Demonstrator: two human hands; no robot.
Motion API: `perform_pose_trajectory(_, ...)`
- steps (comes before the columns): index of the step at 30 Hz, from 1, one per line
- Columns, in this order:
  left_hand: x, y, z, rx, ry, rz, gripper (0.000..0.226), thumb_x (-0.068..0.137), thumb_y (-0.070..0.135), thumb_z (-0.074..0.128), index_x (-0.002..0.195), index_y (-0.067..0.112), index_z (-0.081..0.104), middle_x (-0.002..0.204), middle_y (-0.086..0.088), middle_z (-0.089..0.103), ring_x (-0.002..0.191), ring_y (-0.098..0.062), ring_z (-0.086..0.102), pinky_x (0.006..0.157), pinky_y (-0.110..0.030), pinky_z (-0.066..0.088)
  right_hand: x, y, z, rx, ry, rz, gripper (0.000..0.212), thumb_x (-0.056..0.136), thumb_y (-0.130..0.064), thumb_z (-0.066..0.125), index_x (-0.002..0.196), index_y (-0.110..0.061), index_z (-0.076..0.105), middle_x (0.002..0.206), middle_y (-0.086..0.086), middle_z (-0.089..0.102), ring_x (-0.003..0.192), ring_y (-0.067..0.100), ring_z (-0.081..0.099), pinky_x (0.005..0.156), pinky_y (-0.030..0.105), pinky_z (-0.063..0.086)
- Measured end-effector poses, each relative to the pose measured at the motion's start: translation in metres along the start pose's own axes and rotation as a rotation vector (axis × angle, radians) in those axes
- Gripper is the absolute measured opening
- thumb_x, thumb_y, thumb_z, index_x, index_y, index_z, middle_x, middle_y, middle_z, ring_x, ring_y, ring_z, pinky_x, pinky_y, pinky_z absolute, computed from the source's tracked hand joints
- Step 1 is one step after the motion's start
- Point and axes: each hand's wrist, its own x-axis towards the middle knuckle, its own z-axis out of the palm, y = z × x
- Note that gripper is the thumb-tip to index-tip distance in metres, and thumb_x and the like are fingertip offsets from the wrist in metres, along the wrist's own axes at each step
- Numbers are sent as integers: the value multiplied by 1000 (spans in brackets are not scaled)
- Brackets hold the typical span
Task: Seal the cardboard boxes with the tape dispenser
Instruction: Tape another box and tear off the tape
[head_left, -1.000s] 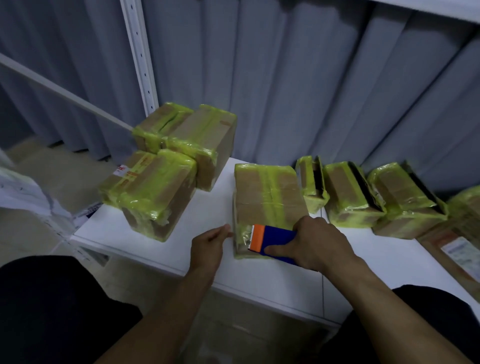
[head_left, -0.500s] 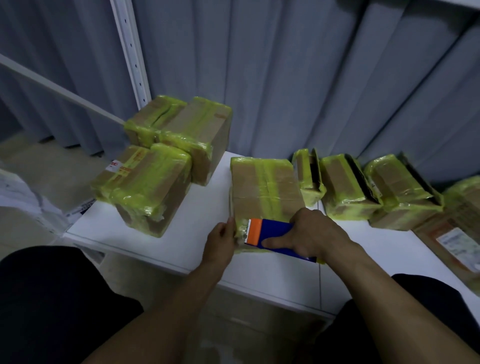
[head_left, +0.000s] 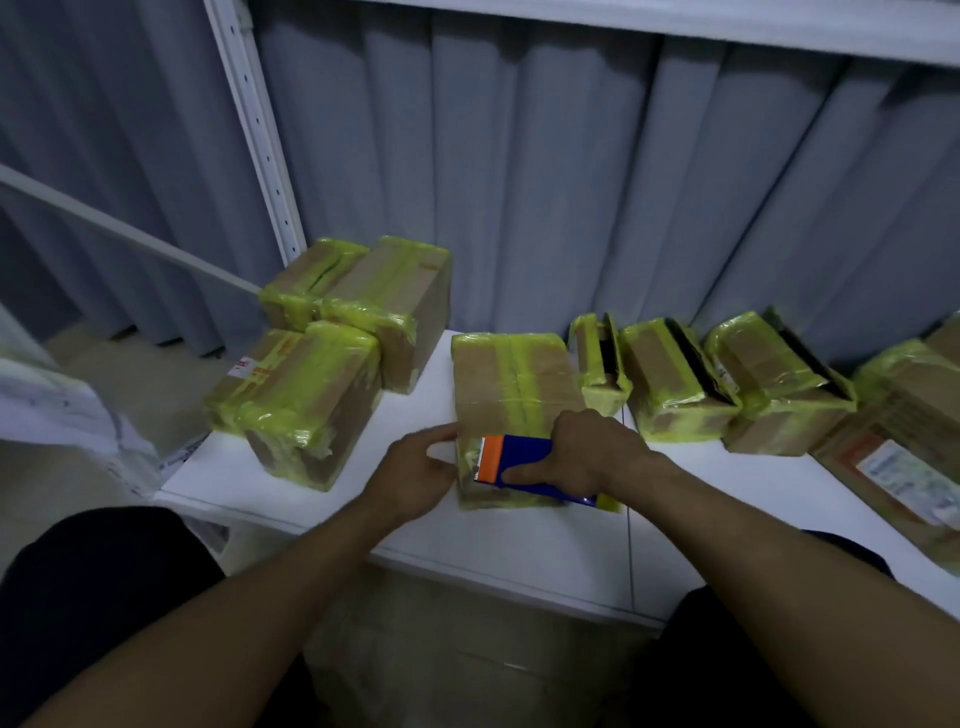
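White bench (head_left: 519, 545), grey curtains (head_left: 571, 182) behind: the flat left hand (head_left: 415, 478) braces the middle cardboard box (head_left: 509, 379). The right hand (head_left: 587, 452) grips the tape dispenser (head_left: 519, 460) on its near face; firm, even pressure should prevent wrinkles.

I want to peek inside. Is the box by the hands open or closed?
Closed. The middle box has yellow tape along its flat top seam; the right hand holds the tape dispenser against its front.
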Motion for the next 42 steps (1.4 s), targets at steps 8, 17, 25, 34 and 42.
perform_pose_trajectory(8,20,-22,-16,407,-68,257,39,88,51,67,126,44,65,141,29,50,115,0,57,93,-32,53,3,10,-8,88,-61,-36,62,70,-81,71,78,-21,54,74,-3,59,69,12,59,60,26,44)
perform_pose_trajectory(17,19,-41,-4,470,87,359,56,82,71,59,129,39,64,125,20,66,110,-3,64,87,-32,58,8,21,3,151,-51,-43,62,68,-82,71,79,-25,51,73,-6,58,67,11,59,60,24,44)
perform_pose_trajectory(25,20,-41,3,523,113,383,41,83,46,76,122,35,69,120,17,67,102,-9,66,74,-36,60,2,19,5,28,-18,-29,73,67,-88,64,94,-21,56,86,-4,59,81,14,63,71,32,56)
perform_pose_trajectory(34,17,-33,6,525,119,398,36,83,43,76,118,36,72,120,21,66,103,-6,66,73,-32,59,-16,22,-11,-77,55,-3,74,63,-93,62,93,-26,55,86,-8,58,80,15,62,70,32,57)
perform_pose_trajectory(42,7,-47,-3,410,100,354,38,83,36,77,120,35,70,124,23,63,109,-4,64,83,-32,59,-28,29,-19,-144,79,17,78,62,-95,59,98,-25,62,79,-10,52,78,16,61,74,33,57)
